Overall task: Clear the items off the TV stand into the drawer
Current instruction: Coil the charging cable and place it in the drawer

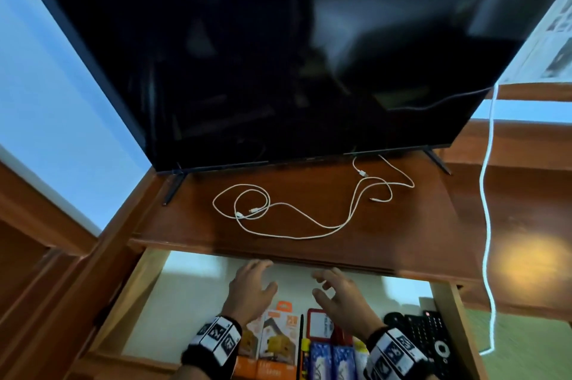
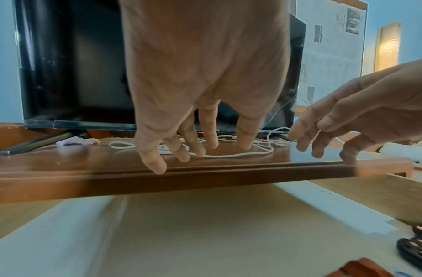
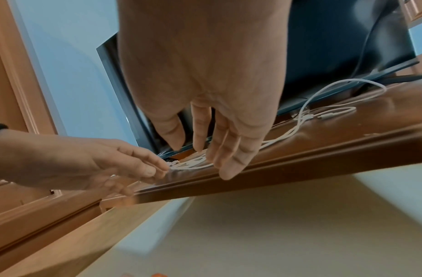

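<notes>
White cable (image 1: 297, 212) lies on TV stand (image 1: 402, 225); both hands spread, empty; labels unreadable

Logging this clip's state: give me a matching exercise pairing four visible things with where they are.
Things:
1. white cables
2. black remote
3. left hand
4. TV

Places:
A. standing at the back of the stand top
B. lying in the open drawer, right side
C. empty, over the drawer near the stand's front edge
D. loose on the stand top

Pairs: 1-D, 2-B, 3-C, 4-A
</notes>
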